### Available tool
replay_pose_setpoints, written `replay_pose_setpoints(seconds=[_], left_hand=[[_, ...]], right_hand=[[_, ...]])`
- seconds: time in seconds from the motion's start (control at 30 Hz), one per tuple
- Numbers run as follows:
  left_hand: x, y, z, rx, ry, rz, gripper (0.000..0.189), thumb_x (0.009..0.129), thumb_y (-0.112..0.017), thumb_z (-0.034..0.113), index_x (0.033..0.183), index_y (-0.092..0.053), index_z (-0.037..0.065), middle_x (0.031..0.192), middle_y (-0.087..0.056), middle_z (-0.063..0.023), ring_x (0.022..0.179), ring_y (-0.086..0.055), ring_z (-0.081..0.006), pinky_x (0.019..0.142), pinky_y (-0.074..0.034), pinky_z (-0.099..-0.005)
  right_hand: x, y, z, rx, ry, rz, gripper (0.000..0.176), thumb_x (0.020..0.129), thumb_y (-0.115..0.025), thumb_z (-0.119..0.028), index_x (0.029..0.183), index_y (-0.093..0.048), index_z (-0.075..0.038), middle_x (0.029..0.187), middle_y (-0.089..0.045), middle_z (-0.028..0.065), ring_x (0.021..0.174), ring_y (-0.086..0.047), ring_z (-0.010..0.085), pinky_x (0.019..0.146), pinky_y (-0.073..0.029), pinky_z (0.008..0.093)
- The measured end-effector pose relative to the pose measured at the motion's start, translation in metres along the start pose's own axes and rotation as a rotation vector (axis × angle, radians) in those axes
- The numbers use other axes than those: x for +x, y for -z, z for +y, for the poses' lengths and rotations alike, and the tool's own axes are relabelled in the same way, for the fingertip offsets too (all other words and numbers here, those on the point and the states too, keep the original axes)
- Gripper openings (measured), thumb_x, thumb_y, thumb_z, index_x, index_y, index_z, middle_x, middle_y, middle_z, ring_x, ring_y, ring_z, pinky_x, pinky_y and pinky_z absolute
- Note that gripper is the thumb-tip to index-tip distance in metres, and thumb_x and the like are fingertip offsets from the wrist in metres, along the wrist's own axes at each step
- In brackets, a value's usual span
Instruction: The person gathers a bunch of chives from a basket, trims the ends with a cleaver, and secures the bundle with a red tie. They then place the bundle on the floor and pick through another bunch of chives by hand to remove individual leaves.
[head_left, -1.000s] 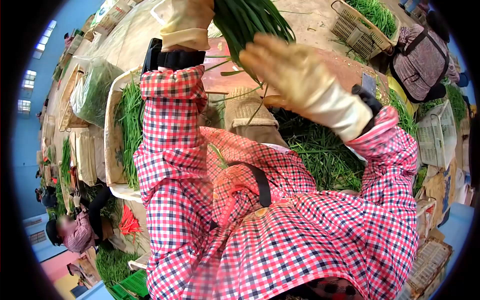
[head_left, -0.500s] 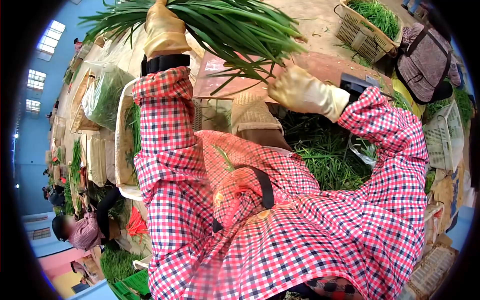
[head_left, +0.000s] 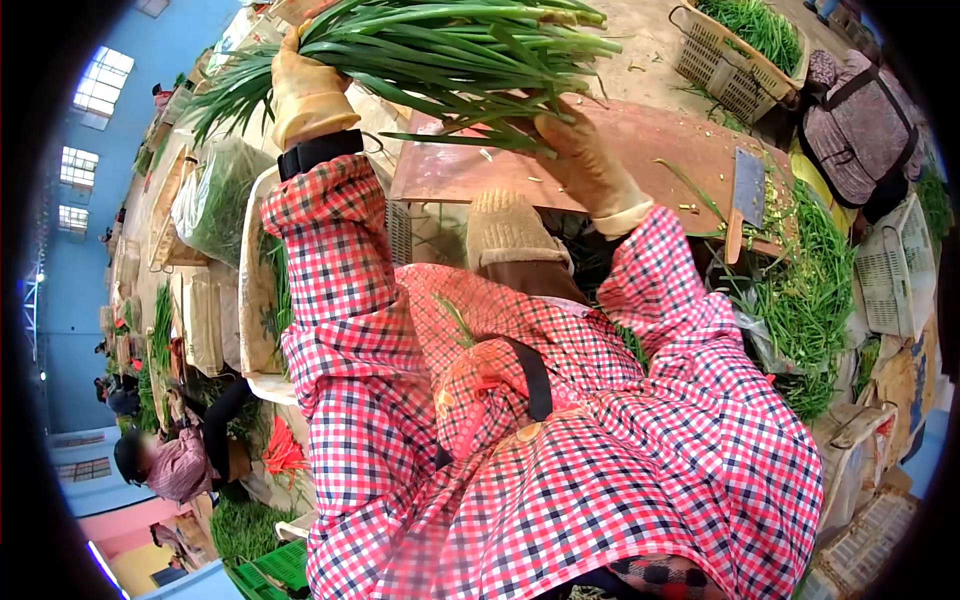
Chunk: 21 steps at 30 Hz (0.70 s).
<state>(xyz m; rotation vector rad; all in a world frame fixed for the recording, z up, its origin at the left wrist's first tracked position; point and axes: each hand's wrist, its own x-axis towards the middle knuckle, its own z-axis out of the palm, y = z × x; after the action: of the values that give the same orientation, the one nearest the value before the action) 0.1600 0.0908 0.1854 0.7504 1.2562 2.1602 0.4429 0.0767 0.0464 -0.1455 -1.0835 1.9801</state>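
Observation:
A thick bunch of Chinese chives (head_left: 430, 60) is held up across the far side of the wooden board (head_left: 640, 150), pale stem ends to the right. My left hand (head_left: 305, 95), in a yellowed glove, is closed round its leafy part. At the stem end, my right hand (head_left: 580, 165), gloved too, grips from below; leaves partly hide its fingers. A cleaver (head_left: 748, 190) lies at the board's right end, its wooden handle (head_left: 735, 237) over the near edge. Small cut bits are scattered around the blade.
Loose greens (head_left: 805, 300) are heaped right of the board. A white crate (head_left: 262, 300) stands by my left arm, a basket of greens (head_left: 740, 65) at the far right. One person (head_left: 860, 125) is at the right, another (head_left: 175, 460) at the lower left.
My right hand has turned and come up under the stem end. My right elbow has drawn inward, uncovering the cleaver and heaped greens. The bunch has shifted slightly right and levelled out.

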Motion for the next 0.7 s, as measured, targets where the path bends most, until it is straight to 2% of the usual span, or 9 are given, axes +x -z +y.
replay_pose_setpoints(seconds=[0.07,0.1,0.2,0.3,0.4,0.5,0.53,0.63,0.7], left_hand=[[-0.001,0.001,0.000,-0.041,0.037,0.059,0.030,0.093,-0.050,0.033,0.107,-0.063,0.009,0.106,-0.067,-0.0128,0.095,-0.065,-0.0322,0.081,-0.053,-0.0522],[0.017,0.010,-0.003,-0.145,0.088,0.058,0.027,0.092,-0.051,0.032,0.105,-0.064,0.012,0.102,-0.068,-0.0116,0.089,-0.066,-0.0328,0.075,-0.054,-0.0533],[0.038,0.029,-0.015,-0.168,0.116,0.094,0.026,0.091,-0.051,0.035,0.099,-0.064,0.015,0.101,-0.069,-0.0106,0.091,-0.066,-0.0343,0.074,-0.053,-0.0586],[0.044,0.042,-0.018,-0.191,0.145,0.075,0.030,0.091,-0.050,0.037,0.099,-0.065,0.013,0.103,-0.069,-0.0100,0.094,-0.065,-0.0343,0.079,-0.052,-0.0565],[0.022,0.037,-0.013,-0.132,0.127,0.087,0.035,0.091,-0.049,0.037,0.104,-0.065,0.009,0.104,-0.069,-0.0111,0.094,-0.065,-0.0350,0.082,-0.052,-0.0526],[0.015,0.030,-0.015,-0.226,0.136,0.078,0.031,0.093,-0.052,0.032,0.105,-0.062,0.005,0.106,-0.065,-0.0155,0.095,-0.063,-0.0358,0.086,-0.051,-0.0558],[0.013,0.029,-0.017,-0.211,0.093,0.064,0.030,0.093,-0.052,0.031,0.104,-0.061,0.004,0.103,-0.065,-0.0148,0.091,-0.063,-0.0356,0.083,-0.051,-0.0554],[0.013,0.027,-0.014,-0.221,0.151,0.051,0.028,0.093,-0.052,0.030,0.101,-0.061,0.004,0.099,-0.065,-0.0139,0.088,-0.063,-0.0350,0.080,-0.052,-0.0549],[0.024,0.039,-0.021,-0.227,0.133,-0.040,0.031,0.093,-0.052,0.030,0.102,-0.061,0.002,0.098,-0.065,-0.0149,0.087,-0.064,-0.0340,0.079,-0.053,-0.0514]], right_hand=[[0.000,-0.008,0.009,0.228,-0.090,-0.002,0.052,0.090,-0.066,-0.031,0.130,-0.050,-0.001,0.126,-0.057,0.0101,0.115,-0.054,0.0197,0.100,-0.044,0.0332],[0.001,-0.011,0.011,0.214,-0.082,-0.025,0.053,0.091,-0.063,-0.033,0.131,-0.049,-0.002,0.128,-0.056,0.0113,0.117,-0.054,0.0217,0.101,-0.043,0.0355],[0.000,-0.017,0.017,0.200,-0.007,-0.142,0.057,0.093,-0.058,-0.040,0.135,-0.046,-0.004,0.131,-0.055,0.0129,0.120,-0.053,0.0255,0.104,-0.040,0.0413],[-0.006,-0.005,0.015,0.307,-0.129,-0.079,0.048,0.092,-0.062,-0.038,0.127,-0.054,-0.006,0.119,-0.062,0.0084,0.112,-0.056,0.0186,0.100,-0.042,0.0359],[-0.004,-0.011,0.005,0.184,-0.181,-0.028,0.045,0.090,-0.066,-0.033,0.125,-0.056,-0.006,0.119,-0.062,0.0077,0.111,-0.056,0.0191,0.101,-0.040,0.0374],[-0.001,-0.022,-0.003,0.100,-0.215,0.077,0.044,0.089,-0.068,-0.029,0.124,-0.057,-0.005,0.119,-0.062,0.0088,0.110,-0.057,0.0207,0.099,-0.042,0.0372],[-0.001,-0.024,-0.003,0.071,-0.218,0.112,0.044,0.089,-0.068,-0.028,0.123,-0.057,-0.004,0.119,-0.062,0.0093,0.109,-0.057,0.0214,0.097,-0.044,0.0369],[0.005,-0.005,0.017,0.137,-0.156,0.106,0.044,0.089,-0.068,-0.027,0.124,-0.055,-0.005,0.124,-0.058,0.0118,0.120,-0.052,0.0253,0.102,-0.042,0.0435],[-0.003,0.007,0.032,0.260,-0.003,0.002,0.036,0.091,-0.064,-0.025,0.119,-0.057,-0.003,0.125,-0.056,0.0136,0.116,-0.054,0.0262,0.100,-0.045,0.0441]])
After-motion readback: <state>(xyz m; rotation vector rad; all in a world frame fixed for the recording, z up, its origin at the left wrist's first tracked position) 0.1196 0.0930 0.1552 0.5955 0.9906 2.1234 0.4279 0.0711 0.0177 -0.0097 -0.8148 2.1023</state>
